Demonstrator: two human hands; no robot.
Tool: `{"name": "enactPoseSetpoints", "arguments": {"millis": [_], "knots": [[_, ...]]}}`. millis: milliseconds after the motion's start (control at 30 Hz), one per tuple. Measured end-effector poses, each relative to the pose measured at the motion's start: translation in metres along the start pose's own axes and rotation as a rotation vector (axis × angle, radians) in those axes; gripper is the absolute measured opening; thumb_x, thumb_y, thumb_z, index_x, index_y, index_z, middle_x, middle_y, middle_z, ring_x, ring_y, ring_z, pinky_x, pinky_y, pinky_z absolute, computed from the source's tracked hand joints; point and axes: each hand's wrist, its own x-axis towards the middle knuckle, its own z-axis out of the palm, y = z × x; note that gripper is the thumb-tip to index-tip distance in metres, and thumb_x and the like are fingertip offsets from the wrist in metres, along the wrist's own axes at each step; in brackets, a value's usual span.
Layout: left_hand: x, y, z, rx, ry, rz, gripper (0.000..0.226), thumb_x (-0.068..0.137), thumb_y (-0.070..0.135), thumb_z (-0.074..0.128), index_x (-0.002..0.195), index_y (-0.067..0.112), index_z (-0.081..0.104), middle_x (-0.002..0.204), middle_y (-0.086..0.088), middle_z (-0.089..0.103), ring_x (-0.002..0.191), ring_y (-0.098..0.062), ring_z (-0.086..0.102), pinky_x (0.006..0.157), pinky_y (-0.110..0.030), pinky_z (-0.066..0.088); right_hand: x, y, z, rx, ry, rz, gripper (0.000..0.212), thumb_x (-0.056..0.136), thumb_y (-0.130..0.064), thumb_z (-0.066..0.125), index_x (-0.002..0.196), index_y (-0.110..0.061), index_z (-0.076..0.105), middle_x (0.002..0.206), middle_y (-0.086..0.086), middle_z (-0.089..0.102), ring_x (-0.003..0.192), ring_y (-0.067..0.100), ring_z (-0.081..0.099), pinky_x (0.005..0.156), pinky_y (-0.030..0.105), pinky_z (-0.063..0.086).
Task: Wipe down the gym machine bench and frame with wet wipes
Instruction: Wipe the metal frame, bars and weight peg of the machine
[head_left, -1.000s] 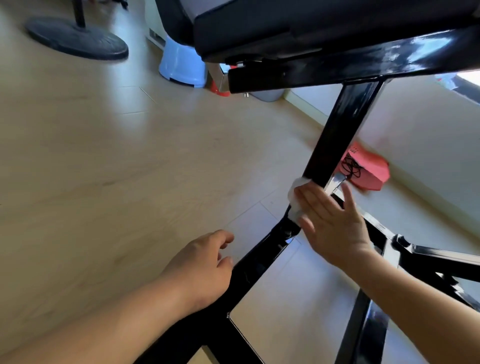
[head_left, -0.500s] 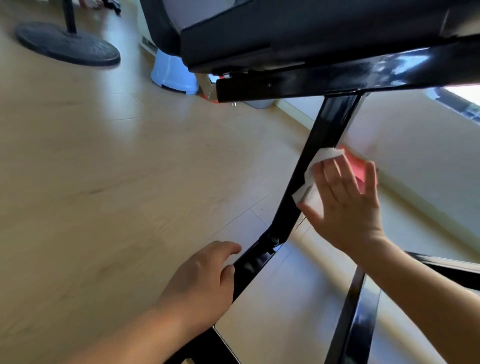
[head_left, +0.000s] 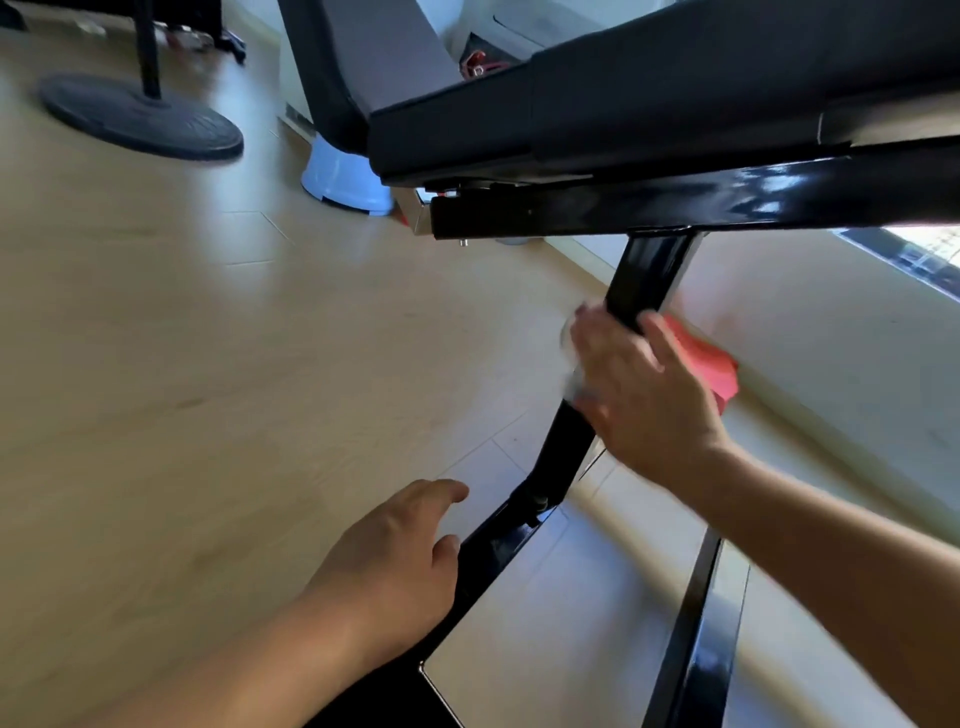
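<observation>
1. Far left, a round black base (head_left: 140, 117) with a pole stands on the wooden floor (head_left: 208, 364).
2. Beside it, a blue stool (head_left: 345, 179) sits partly behind the bench pad (head_left: 649, 93), whose black cushion crosses the top of the view.
3. Bottom centre, the left hand (head_left: 384, 566) rests palm-down on a low bar of the glossy black frame (head_left: 727, 200), fingers relaxed and holding nothing.
4. Right of centre, a white wet wipe (head_left: 570, 358), blurred, lies against the sloping post (head_left: 649, 275) under the bench.
5. The right hand (head_left: 639, 389) wraps around that post, fingers one side and thumb the other, holding the wipe against the metal.
6. Behind the hand, a red object (head_left: 714, 364) lies by the wall.
</observation>
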Motion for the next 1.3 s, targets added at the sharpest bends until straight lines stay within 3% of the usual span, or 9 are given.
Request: {"name": "enactPoseSetpoints", "arguments": {"millis": [200,367,533,733,833,900,967,1067,1300], "knots": [[0.003,-0.013,0.006,0.081,-0.074,-0.049,0.048,0.104,0.031,0.045,0.152,0.03,0.038,0.155,0.012,0.043,0.142,-0.009,0.04,0.115,-0.025,0.034,0.052,0.048,-0.025,0.027,-0.027,0.147,0.071,0.107,-0.044,0.014,0.162,-0.001,0.002,0.171,0.017,0.0,0.159,0.029,-0.004,0.121,0.053,-0.022],[0.002,-0.012,0.01,0.055,-0.082,-0.046,0.05,0.104,0.029,0.046,0.153,0.029,0.038,0.158,0.01,0.04,0.144,-0.011,0.04,0.116,-0.027,0.034,-0.022,-0.049,0.011,0.002,-0.202,-0.108,0.063,0.109,-0.032,0.012,0.162,-0.005,-0.006,0.17,0.016,-0.013,0.158,0.03,-0.011,0.119,0.057,-0.025],[-0.001,-0.014,0.014,0.048,-0.098,-0.046,0.049,0.102,0.028,0.048,0.151,0.03,0.041,0.155,0.009,0.045,0.141,-0.012,0.044,0.114,-0.03,0.038,-0.089,-0.11,-0.006,0.577,-0.28,0.023,0.045,0.104,-0.021,0.033,0.134,-0.002,0.062,0.144,0.016,0.059,0.146,0.029,0.044,0.127,0.048,0.022],[-0.007,0.0,0.05,0.029,-0.155,0.013,0.047,0.1,0.026,0.054,0.147,0.027,0.048,0.147,0.005,0.054,0.135,-0.017,0.051,0.109,-0.032,0.043,-0.198,-0.119,-0.05,0.802,-0.501,0.556,0.041,0.106,-0.022,0.03,0.095,-0.007,0.066,0.105,0.015,0.073,0.116,0.035,0.068,0.116,0.049,0.042],[-0.016,0.01,0.072,0.05,-0.223,0.088,0.047,0.1,0.024,0.054,0.147,0.025,0.047,0.149,0.005,0.052,0.136,-0.016,0.049,0.11,-0.029,0.04,-0.247,-0.122,-0.079,0.765,-0.816,0.724,0.048,0.106,-0.025,0.023,0.123,-0.004,0.062,0.134,0.017,0.062,0.14,0.033,0.05,0.124,0.045,0.027],[-0.021,0.016,0.083,0.051,-0.252,0.149,0.048,0.1,0.022,0.054,0.147,0.025,0.048,0.15,0.006,0.051,0.136,-0.013,0.048,0.111,-0.029,0.04,-0.267,-0.132,-0.101,0.834,-1.021,0.835,0.05,0.109,-0.026,0.022,0.153,-0.008,0.034,0.164,0.014,0.03,0.157,0.027,0.016,0.127,0.04,0.004],[-0.026,0.021,0.091,0.056,-0.285,0.218,0.048,0.099,0.021,0.054,0.147,0.024,0.048,0.149,0.006,0.051,0.136,-0.012,0.048,0.11,-0.027,0.039,-0.267,-0.144,-0.126,0.978,-1.079,0.975,0.058,0.11,-0.033,0.022,0.162,-0.009,0.012,0.171,0.012,0.004,0.159,0.026,-0.005,0.128,0.04,-0.003],[-0.03,0.022,0.096,0.097,-0.331,0.303,0.049,0.099,0.02,0.054,0.148,0.021,0.047,0.147,0.004,0.052,0.135,-0.013,0.048,0.109,-0.021,0.033,-0.251,-0.162,-0.155,1.111,-1.162,0.881,0.07,0.109,-0.046,0.013,0.156,-0.011,-0.025,0.161,0.008,-0.038,0.15,0.023,-0.035,0.124,0.038,-0.019],[-0.022,0.003,0.091,0.144,-0.366,0.239,0.051,0.1,0.028,0.055,0.15,0.026,0.044,0.153,0.008,0.047,0.138,-0.014,0.047,0.113,-0.032,0.04,-0.228,-0.129,-0.074,0.972,-1.297,0.995,0.072,0.109,-0.045,0.016,0.161,-0.005,-0.015,0.168,0.015,-0.024,0.156,0.028,-0.021,0.127,0.043,-0.011]]}}
